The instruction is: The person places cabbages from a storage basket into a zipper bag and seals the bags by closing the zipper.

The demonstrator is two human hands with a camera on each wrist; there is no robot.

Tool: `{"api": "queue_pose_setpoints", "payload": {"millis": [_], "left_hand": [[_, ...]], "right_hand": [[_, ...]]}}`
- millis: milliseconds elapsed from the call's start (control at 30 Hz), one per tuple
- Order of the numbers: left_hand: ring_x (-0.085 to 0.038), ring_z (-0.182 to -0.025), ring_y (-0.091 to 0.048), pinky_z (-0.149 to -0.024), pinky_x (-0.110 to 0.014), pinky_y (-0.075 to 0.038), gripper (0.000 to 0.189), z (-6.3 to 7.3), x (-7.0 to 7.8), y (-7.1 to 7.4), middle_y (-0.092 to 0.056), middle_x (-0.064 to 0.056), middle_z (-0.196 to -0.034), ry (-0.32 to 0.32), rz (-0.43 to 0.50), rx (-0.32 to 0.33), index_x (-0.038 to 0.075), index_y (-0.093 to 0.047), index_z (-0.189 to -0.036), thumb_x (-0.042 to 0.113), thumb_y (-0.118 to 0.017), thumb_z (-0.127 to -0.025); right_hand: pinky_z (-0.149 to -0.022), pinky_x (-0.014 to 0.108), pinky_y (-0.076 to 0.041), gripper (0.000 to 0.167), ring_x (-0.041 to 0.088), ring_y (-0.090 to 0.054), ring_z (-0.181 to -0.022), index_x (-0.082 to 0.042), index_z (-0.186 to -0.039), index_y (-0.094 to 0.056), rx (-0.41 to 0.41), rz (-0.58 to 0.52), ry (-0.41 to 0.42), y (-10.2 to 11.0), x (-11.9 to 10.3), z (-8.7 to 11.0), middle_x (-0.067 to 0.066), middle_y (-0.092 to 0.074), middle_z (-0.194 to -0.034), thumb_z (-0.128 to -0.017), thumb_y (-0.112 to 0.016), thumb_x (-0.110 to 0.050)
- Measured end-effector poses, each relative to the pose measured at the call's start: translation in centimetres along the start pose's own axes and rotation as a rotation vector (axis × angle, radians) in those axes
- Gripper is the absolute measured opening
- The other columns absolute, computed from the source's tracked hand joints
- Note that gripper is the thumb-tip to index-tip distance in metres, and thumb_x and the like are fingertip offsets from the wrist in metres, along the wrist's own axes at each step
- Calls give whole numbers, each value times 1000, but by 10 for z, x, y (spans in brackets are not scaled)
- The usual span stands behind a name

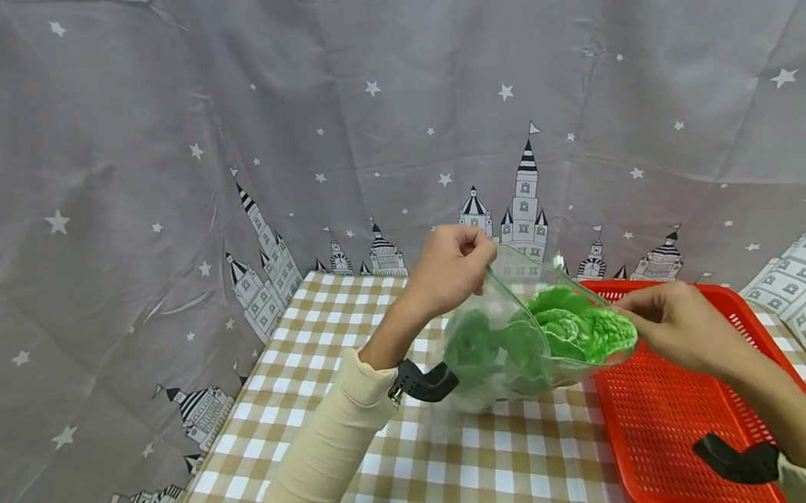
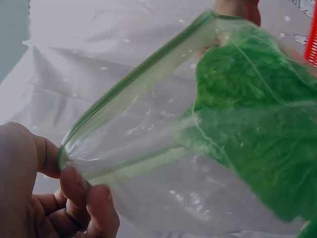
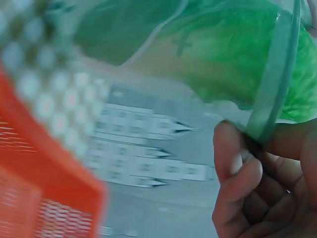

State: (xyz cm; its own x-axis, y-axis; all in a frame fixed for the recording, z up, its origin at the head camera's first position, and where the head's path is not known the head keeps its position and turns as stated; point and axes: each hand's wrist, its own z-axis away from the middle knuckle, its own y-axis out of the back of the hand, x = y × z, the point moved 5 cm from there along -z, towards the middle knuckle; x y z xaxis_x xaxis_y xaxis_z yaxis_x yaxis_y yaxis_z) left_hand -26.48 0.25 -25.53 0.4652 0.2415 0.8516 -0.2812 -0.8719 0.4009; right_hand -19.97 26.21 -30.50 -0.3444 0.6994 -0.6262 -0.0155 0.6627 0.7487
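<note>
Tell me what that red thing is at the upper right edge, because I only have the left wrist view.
Observer: The head view shows it's a perforated red basket, sitting on a brown-and-white checked cloth.
Operator: Okay, what's in the mouth of the bag?
Observer: From the head view, lighter, layered green leaves show there.
Operator: And at the top, where my picture cuts off?
Observer: In the right wrist view, the right hand pinches the bag's rim.
</note>
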Motion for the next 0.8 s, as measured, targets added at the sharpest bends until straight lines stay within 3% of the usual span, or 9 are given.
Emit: {"api": "queue_pose_setpoints", "payload": {"millis": [167, 333, 467, 567, 667, 733, 800], "left_hand": [[-25, -48, -59, -47, -33, -44, 24, 8, 11, 18, -54, -7, -54, -40, -21, 86, 8, -56, -65, 8, -49, -88], [-20, -46, -58, -45, -32, -42, 23, 15, 11, 23, -54, -3, -51, -46, -70, 134, 9, -56, -64, 10, -50, -86], [-20, -45, -56, -45, -31, -41, 24, 21, 8, 24, -52, -3, -51, -35, -46, 132, 9, -55, -63, 9, -49, -87], [-23, -46, -56, -45, -31, -41, 24, 26, 7, 24, -53, -6, -52, -45, -5, 80, 5, -56, -65, 8, -49, -88], [-24, -50, -56, -49, -32, -44, 24, 27, 4, 23, -55, -10, -57, -37, 24, -54, 3, -59, -70, 8, -50, -92], [-26, -54, -56, -54, -33, -47, 26, 23, -2, 26, -56, -13, -62, -29, 53, -129, 2, -58, -72, 9, -49, -95], [-29, -58, -56, -59, -34, -49, 25, 11, -9, 33, -58, -16, -68, -12, 90, -144, 0, -59, -78, 9, -47, -98]], "right_hand": [[-44, 23, -37, 13, 7, -49, -50, -4, -88, -74, 161, 128, 105, 34, -35, -17, -4, -64, -64, -93, -64, -8], [-46, 23, -38, 12, 5, -46, -49, -8, -80, -73, 149, 257, 243, 40, -66, -35, -9, -56, -59, -89, -65, -7], [-45, 22, -36, 13, 5, -42, -48, -9, -77, -72, 170, 270, 302, 35, -75, -40, -11, -52, -57, -88, -66, -6], [-44, 22, -35, 12, 5, -42, -48, -8, -78, -72, 169, 242, 307, 30, -75, -39, -10, -52, -58, -88, -67, -5], [-43, 22, -36, 11, 5, -43, -48, -8, -80, -73, 128, 218, 312, 24, -73, -39, -11, -53, -59, -89, -67, -4], [-43, 22, -36, 12, 4, -43, -48, -10, -79, -72, 123, 217, 330, 22, -72, -40, -12, -53, -59, -88, -67, -4], [-44, 21, -36, 13, 4, -43, -48, -11, -79, -72, 120, 220, 357, 23, -73, -43, -13, -53, -59, -89, -68, -4]]}}
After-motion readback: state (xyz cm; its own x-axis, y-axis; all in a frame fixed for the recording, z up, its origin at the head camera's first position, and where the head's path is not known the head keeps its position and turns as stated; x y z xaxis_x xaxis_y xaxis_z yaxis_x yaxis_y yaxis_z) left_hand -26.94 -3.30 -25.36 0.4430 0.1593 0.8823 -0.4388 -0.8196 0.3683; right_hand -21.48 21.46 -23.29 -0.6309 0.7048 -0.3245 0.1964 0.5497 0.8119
